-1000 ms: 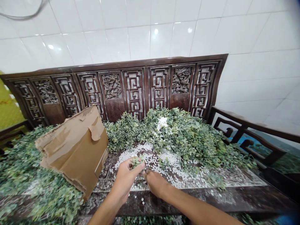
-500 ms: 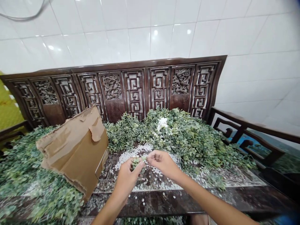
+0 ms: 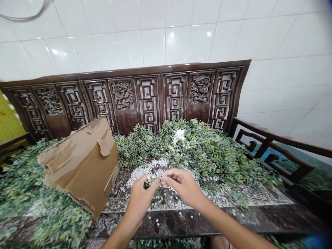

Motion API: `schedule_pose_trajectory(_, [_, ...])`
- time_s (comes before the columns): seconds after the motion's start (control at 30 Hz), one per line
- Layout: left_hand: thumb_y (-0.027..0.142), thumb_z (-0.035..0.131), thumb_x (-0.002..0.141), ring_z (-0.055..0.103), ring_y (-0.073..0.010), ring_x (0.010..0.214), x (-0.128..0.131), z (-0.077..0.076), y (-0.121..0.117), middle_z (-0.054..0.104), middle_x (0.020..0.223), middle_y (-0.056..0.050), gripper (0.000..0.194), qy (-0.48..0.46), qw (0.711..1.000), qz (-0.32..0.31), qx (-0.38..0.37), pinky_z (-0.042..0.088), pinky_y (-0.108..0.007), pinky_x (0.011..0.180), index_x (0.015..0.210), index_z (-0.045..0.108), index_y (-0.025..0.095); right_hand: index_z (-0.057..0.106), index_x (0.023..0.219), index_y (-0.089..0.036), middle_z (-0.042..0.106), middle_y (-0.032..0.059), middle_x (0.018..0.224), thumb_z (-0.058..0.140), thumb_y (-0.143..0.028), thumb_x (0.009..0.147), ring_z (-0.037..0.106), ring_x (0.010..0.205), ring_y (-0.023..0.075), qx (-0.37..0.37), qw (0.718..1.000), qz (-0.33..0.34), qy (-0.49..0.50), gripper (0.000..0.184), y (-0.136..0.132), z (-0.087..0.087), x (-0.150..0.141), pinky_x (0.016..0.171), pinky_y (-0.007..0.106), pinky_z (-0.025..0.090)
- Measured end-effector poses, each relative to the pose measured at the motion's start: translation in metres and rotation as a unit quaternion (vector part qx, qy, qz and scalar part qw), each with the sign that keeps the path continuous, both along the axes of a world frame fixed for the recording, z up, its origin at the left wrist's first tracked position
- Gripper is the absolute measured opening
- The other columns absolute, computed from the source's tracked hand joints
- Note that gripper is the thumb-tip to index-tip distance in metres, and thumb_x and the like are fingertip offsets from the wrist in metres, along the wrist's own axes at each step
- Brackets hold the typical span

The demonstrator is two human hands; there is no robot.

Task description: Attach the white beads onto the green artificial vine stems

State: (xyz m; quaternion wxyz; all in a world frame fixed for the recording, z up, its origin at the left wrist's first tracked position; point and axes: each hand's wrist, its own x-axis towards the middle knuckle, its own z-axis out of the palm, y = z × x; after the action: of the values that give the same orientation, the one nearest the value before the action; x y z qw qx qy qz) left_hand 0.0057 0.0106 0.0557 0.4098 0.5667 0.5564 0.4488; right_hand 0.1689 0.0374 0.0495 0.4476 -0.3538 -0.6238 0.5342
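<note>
Together, left hand and right hand

Cardboard left of hands, foliage ahead; passage along bench edge.

a small sprig of round green leaves (pale flecks near its top) sits upright, pinched in the left hand, just beside the right hand.
</note>
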Motion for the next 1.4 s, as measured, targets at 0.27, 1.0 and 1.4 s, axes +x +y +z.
schedule_pose_trajectory(0.27, [0.042, 0.051, 0.085, 0.05, -0.0161, 0.064, 0.001, 0.001, -0.002, 0.058, 0.063, 0.001, 0.031, 0.074, 0.996, -0.012, 0.048, 0.036, -0.024, 0.061, 0.069, 0.061, 0.017, 0.066, 0.08, -0.018, 0.062, -0.0008, 0.068, 0.063, -0.03, 0.085, 0.057, 0.065, 0.0141, 0.022, 0.999, -0.033, -0.034, 0.013, -0.002, -0.002, -0.001, 0.064, 0.027, 0.046])
schedule_pose_trajectory(1.0, [0.029, 0.051, 0.076, 0.05, -0.0169, 0.066, 0.004, 0.008, -0.006, 0.056, 0.063, 0.001, 0.018, 0.045, 0.998, 0.001, 0.054, 0.038, -0.024, 0.064, 0.064, 0.059, 0.019, 0.067, 0.077, -0.018, 0.066, 0.0012, 0.07, 0.062, -0.032, 0.084, 0.059, 0.069, 0.0155, 0.018, 0.999, -0.021, -0.022, 0.017, -0.012, 0.008, -0.009, 0.068, 0.029, 0.048])
schedule_pose_trajectory(1.4, [0.026, 0.052, 0.076, 0.047, -0.0156, 0.062, 0.004, 0.01, -0.008, 0.055, 0.06, 0.002, 0.017, 0.022, 0.999, -0.002, 0.044, 0.034, -0.024, 0.06, 0.062, 0.059, 0.019, 0.068, 0.078, -0.019, 0.066, 0.0019, 0.072, 0.061, -0.033, 0.085, 0.06, 0.071, 0.0162, 0.019, 1.0, -0.013, -0.018, 0.018, -0.014, 0.009, -0.008, 0.07, 0.03, 0.048])
